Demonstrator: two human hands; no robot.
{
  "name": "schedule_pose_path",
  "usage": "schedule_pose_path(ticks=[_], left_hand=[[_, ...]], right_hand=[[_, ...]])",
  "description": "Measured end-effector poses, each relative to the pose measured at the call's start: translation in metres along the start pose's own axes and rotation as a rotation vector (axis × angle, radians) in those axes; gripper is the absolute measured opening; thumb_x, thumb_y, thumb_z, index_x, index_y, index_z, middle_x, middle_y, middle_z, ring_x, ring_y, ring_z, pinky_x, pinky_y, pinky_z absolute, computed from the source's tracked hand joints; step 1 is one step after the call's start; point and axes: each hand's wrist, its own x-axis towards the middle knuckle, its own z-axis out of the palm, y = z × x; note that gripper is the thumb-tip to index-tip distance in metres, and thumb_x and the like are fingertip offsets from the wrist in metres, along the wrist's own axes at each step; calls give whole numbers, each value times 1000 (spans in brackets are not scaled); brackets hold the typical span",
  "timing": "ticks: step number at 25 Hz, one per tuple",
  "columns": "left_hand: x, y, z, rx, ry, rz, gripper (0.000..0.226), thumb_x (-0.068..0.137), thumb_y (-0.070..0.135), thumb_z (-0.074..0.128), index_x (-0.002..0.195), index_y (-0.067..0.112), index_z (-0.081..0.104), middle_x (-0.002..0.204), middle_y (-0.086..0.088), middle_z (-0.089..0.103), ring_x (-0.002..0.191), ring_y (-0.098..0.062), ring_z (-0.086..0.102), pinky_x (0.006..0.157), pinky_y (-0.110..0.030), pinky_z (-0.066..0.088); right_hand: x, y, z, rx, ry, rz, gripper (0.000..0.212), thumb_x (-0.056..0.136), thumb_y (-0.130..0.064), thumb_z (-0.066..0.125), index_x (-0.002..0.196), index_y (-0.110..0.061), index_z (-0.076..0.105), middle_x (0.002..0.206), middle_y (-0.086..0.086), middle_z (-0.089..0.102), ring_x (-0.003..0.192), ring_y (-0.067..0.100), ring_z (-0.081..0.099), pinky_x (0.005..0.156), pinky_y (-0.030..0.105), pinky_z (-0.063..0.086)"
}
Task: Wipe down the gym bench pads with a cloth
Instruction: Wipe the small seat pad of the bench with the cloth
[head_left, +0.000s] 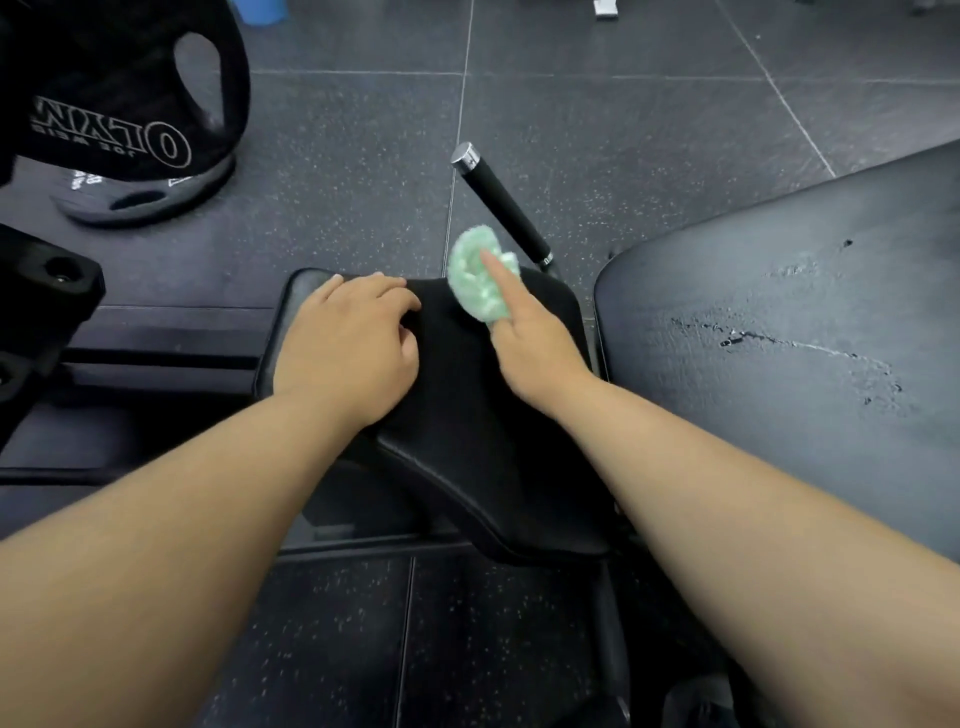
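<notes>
A small black bench pad (467, 395) lies in the middle of the view. My left hand (353, 343) rests on its left part with the fingers curled over the far edge. My right hand (530, 338) holds a bunched light green cloth (475, 275) against the pad's far right corner, index finger stretched across the cloth. A larger black pad (789, 332), scuffed and cracked on its surface, sits to the right.
A black handle with a chrome end cap (498, 202) sticks up behind the small pad. Black weight plates (130, 114) stand at the upper left on the speckled rubber floor (353, 171). Black frame parts (47, 291) lie at the left.
</notes>
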Motion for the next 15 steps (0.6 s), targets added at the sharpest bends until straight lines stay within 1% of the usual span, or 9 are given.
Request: schedule_pose_path(ticks=[1,3,5,6,8,10,11,13,15], left_hand=[[1,1,-2,-6,-15,11,38,86,18,46,120,17,62,135,0,56,126,-21,48,110,-39,26],[4,-5,-6,52,-62,14,40,87,25,45,124,20,58,137,1,54,124,-22,48,108,-39,27],[10,-17,-9,165,-85,-81,45,89,39,41,130,24,52,140,1,50,129,-22,43,111,-42,20],[12,-20,-9,186,-84,-141,46,89,43,40,129,25,51,138,0,51,129,-23,42,111,-44,19],[14,-20,-6,172,-54,-157,44,88,41,41,125,21,55,131,-4,57,125,-27,45,107,-45,27],[16,-19,-2,114,-52,-131,42,88,33,44,124,15,56,127,-9,59,121,-32,48,105,-45,31],[16,-20,-4,88,-58,-133,42,88,30,44,126,14,55,128,-11,59,120,-33,48,107,-45,30],[15,-21,-8,87,-58,-156,48,89,28,42,135,15,47,135,-11,54,127,-31,44,113,-48,21],[14,-1,-8,79,-40,-91,56,87,28,40,142,21,38,143,-5,47,133,-28,39,114,-48,15]], right_hand=[[4,13,-12,-49,27,58,68,89,-5,31,147,-41,24,154,1,32,136,25,36,113,34,27],[24,35,-41,-189,25,248,61,91,-7,32,147,-29,27,152,3,32,135,30,37,108,34,29],[52,35,-52,-169,11,360,46,97,-19,34,143,-19,37,148,6,37,130,33,43,100,33,36],[60,27,-47,-129,5,335,42,99,-25,36,141,-22,43,148,4,39,130,32,44,99,31,37],[54,5,-22,-76,-31,90,44,96,-19,41,137,-31,49,148,1,42,135,25,40,109,28,30],[26,-2,-7,-52,-138,-178,54,93,-8,37,140,-32,45,152,0,37,141,19,30,117,27,18],[9,1,-10,-92,-203,-240,56,94,-7,35,143,-32,40,154,0,33,143,17,25,116,24,15],[-12,13,-30,-217,-276,-217,56,98,-12,32,148,-36,27,157,-2,25,144,17,22,110,20,16],[-16,18,-49,-233,-368,-171,54,99,-18,32,147,-43,25,160,-6,15,146,14,17,113,22,15]])
